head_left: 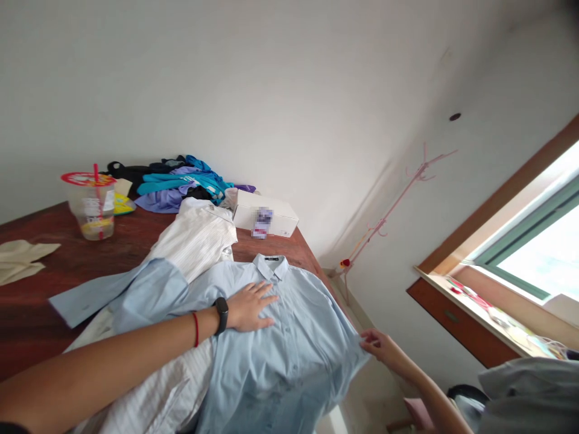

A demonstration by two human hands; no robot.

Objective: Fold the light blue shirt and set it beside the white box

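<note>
The wooden table (54, 283) bears a blue shirt (289, 343), lying front up at its near corner over a white striped shirt (194, 241); its long axis runs from the hem near the person to the collar (270, 265), which points at the far wall. The step in hand looks like smoothing it flat; the left hand (251, 307) presses open-palmed below the collar, fingers spread, holding nothing; the right hand (377, 346) narrowly pinches the shirt's overhanging edge. Any tug there calls for that palm pinning the cloth.

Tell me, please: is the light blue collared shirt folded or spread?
Spread: the light blue shirt lies flat, sleeve stretched sideways, left hand flat on it, right hand pinching its edge.
</note>
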